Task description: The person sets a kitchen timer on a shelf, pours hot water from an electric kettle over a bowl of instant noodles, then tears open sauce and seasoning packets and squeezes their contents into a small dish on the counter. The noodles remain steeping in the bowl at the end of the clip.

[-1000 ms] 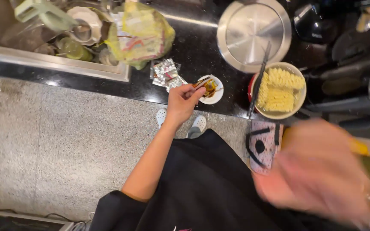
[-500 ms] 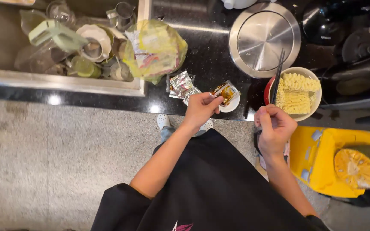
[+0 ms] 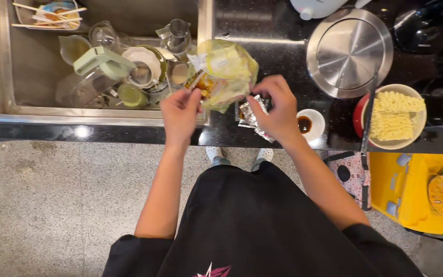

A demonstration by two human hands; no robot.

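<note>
- While both hands work at the counter [image 3: 283, 46] edge, left hand [image 3: 180, 115] pinches a small sachet [image 3: 200, 82], fingers closed on it.
- Right hand [image 3: 278, 110] grips foil packets [image 3: 252, 119], just left of sauce dish [image 3: 308, 124].
- Yellow bag [image 3: 229, 72] just beyond sachet.
- Noodle bowl [image 3: 396, 118] right of dish.
- Sink [image 3: 6, 66] far left.

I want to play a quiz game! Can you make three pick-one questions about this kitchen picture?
1. Where are the dry noodles?
A. in a bowl on the counter
B. in the sink
C. on the floor

2. What colour is the bin beside the counter?
A. blue
B. yellow
C. white

3. What is the left hand doing?
A. resting flat
B. pinching a small packet
C. holding a spoon

Answers: 1 A, the noodles fill the bowl. 2 B, the bin is yellow. 3 B, its fingertips grip the small packet.
</note>
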